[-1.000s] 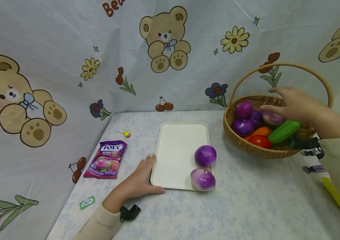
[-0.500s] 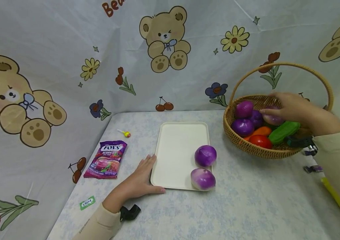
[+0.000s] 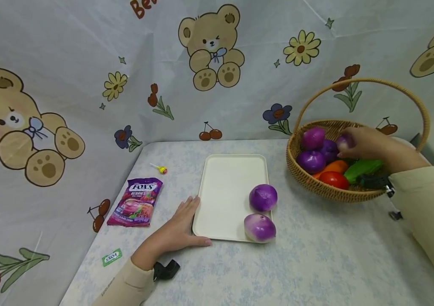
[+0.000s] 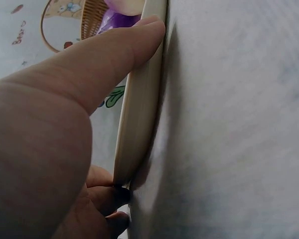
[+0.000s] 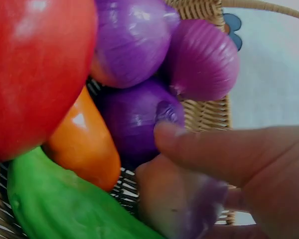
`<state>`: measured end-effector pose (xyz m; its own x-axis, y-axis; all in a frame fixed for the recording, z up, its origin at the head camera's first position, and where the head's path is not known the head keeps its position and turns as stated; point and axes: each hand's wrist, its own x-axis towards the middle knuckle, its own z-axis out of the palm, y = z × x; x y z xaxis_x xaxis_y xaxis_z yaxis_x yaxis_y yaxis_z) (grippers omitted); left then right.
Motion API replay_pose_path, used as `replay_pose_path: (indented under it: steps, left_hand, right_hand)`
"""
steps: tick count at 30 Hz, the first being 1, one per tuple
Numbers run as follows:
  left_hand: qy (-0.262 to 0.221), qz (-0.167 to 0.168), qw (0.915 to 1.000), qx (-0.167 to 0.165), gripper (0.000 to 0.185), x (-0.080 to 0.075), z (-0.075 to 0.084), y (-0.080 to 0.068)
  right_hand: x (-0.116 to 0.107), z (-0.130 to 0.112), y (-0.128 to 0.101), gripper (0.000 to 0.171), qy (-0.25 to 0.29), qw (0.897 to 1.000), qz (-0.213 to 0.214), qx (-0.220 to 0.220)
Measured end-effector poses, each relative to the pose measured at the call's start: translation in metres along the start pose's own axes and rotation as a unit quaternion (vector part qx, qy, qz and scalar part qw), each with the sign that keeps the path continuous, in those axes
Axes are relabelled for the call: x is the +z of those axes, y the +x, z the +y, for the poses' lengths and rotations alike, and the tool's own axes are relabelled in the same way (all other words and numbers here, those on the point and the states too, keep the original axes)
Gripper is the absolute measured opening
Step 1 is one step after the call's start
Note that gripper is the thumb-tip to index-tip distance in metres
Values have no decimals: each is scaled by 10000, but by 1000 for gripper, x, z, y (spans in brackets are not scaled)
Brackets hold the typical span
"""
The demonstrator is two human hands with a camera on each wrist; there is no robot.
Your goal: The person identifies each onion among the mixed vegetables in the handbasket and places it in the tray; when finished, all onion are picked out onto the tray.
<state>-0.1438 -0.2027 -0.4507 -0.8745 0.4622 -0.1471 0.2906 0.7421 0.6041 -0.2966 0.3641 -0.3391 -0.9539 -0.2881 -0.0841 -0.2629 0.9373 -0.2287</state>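
Bear-print cloth (image 3: pixel 247 119) hangs behind a pale patterned tabletop (image 3: pixel 316 263). We note a wicker basket (image 3: pixel 327 193), right; a cream tray (image 3: pixel 224 191), mid-table, its near-left corner touched by the left hand (image 3: pixel 180 229), thumb extended wide. Inside the basket, the right hand (image 3: pixel 371 144) curls round a smooth purple-and-white vegetable (image 5: pixel 169 199), partly covering it. Purple vegetables (image 3: pixel 311 161), a tomato (image 3: pixel 334 180) and a green cucumber (image 3: pixel 362 168) crowd close.

The left hand (image 4: pixel 50 124) touches the edge of a pale tray (image 4: pixel 138 109), a wicker basket (image 4: pixel 91 18) behind.
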Motion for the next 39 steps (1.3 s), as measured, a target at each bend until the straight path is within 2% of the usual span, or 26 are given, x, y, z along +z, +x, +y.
replay_pose_path:
  steps: [7,11,17,22,28,34,39]
  left_hand:
    - [40,-7,10000,65,137,-1,0,1]
    - [53,-5,10000,27,137,-1,-1,1]
    - [76,6,10000,0,137,-2,0,1]
    - [74,-20,10000,6,137,-1,0,0]
    - [87,-1,10000,30,137,-1,0,0]
    - [85,-37,10000,21,137,-1,0,-1]
    - [73,-35,10000,-3,137,-1,0,-1]
  right_hand:
    - [-1,-1,-3,70,5,9999,102,130]
    - [-11,-9,-10,72,105,9997,176,135]
    - [-30,-31,-24,78,342,9980,527,-32]
    - [-37,-64,-35,76,535,9957,696,-307]
    - [-33,-115,-41,71,880,9863,1041,-928]
    - [-11,-163,-34,68,1307,9748,1108,-1427]
    - [14,-192,-21,67,1516,9647,1029,-1893]
